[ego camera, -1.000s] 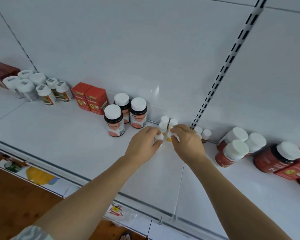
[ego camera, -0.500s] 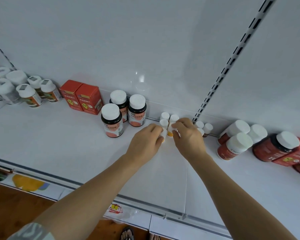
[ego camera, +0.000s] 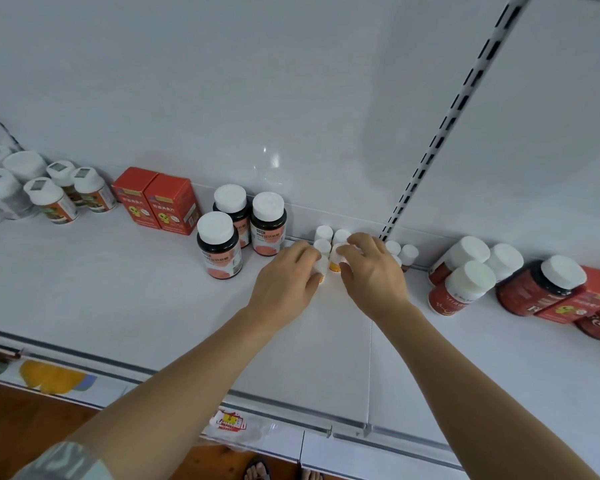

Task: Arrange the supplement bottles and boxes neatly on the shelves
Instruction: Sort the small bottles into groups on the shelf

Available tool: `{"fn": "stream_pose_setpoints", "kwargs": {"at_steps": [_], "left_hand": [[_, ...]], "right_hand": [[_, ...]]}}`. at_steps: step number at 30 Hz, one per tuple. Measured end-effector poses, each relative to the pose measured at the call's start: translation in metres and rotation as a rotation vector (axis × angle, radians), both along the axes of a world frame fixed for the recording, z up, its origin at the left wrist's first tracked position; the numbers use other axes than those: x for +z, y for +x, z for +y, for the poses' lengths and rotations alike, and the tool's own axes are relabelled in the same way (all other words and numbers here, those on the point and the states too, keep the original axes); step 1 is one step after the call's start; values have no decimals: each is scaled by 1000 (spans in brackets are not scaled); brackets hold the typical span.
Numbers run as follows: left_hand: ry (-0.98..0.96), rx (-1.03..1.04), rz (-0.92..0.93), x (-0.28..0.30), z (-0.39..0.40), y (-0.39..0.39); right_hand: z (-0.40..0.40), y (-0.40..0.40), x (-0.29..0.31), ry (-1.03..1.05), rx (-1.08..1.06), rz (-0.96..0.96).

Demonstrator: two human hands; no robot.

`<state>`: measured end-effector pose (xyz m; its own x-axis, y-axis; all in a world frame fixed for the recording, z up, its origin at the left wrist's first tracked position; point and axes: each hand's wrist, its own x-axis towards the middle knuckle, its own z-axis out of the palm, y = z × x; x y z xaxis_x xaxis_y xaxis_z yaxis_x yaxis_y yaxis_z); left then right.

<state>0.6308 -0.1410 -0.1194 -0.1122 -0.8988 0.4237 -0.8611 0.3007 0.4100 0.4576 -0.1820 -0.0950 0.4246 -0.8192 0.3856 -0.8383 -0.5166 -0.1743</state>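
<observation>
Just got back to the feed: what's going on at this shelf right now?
A person is tidying small white-capped bottles at the back of the white shelf. The left hand holds one small bottle; the right hand grips another. Dark bottles and red boxes stand to the left.

White back panel (ego camera: 291,81), slotted upright (ego camera: 440,133), wooden floor (ego camera: 21,434)

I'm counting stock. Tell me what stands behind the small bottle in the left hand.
Behind the small bottle that the left hand grips, two more white-capped small bottles stand toward the back panel. The fingers hide anything further left of them.
</observation>
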Motion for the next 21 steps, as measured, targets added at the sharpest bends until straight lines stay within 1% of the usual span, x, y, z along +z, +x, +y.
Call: {"fn": "stream_pose_setpoints", "kwargs": {"at_steps": [6, 9, 12, 16, 21], "left_hand": [[-87, -20, -17, 10, 2, -2], [-176, -46, -53, 15, 2, -11], [-207, -40, -83, 23, 7, -27], [-225, -76, -116, 37, 17, -62], [-236, -161, -103, 52, 38, -132]], "right_hand": [[12, -10, 9, -100, -43, 78], [27, -20, 11, -116, -42, 98], [44, -38, 17, -149, -61, 109], [67, -76, 27, -167, -147, 103], [108, -152, 36, -207, -238, 100]]}}
